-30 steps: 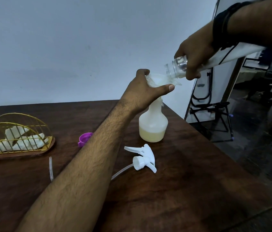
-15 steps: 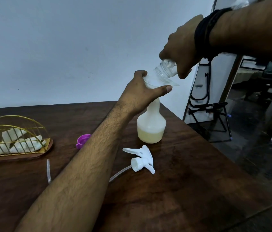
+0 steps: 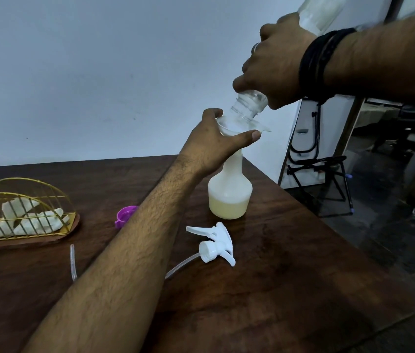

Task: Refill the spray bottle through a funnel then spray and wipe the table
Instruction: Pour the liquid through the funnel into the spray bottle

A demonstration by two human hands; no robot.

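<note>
Head cam looks down over a dark wood-grain table [image 3: 290,289], kinda glossy with a reddish-brown finish. The spray bottle [image 3: 229,192] stands upright near the far right edge: milky translucent plastic, fat rounded base tapering into a long neck, with pale yellowish liquid sitting in the bottom part. A clear plastic funnel [image 3: 239,127] sits in its neck, thin-walled, with a little tab sticking out on the right.

The left hand [image 3: 216,143] has fingers and thumb curled round the funnel right at the rim, thumb stretched across the front. The right hand [image 3: 272,64] grips a clear refill bottle [image 3: 248,104] tipped steeply mouth-down, its ribbed threaded neck poking into the funnel's bowl. The body of that bottle runs up behind the hand and looks blurry. Black bands [image 3: 321,62] wrap that wrist.

The trigger sprayer head [image 3: 215,244] lies on its side on the table just in front of the spray bottle, white hard plastic with a thin clear dip tube trailing left. A purple cap [image 3: 124,216] lies partly behind the left forearm. Further left there's a gold wire napkin holder [image 3: 22,212], arch-shaped on a wooden base, with crumpled white tissues inside. A short clear tube [image 3: 73,262] lies loose near it.
</note>
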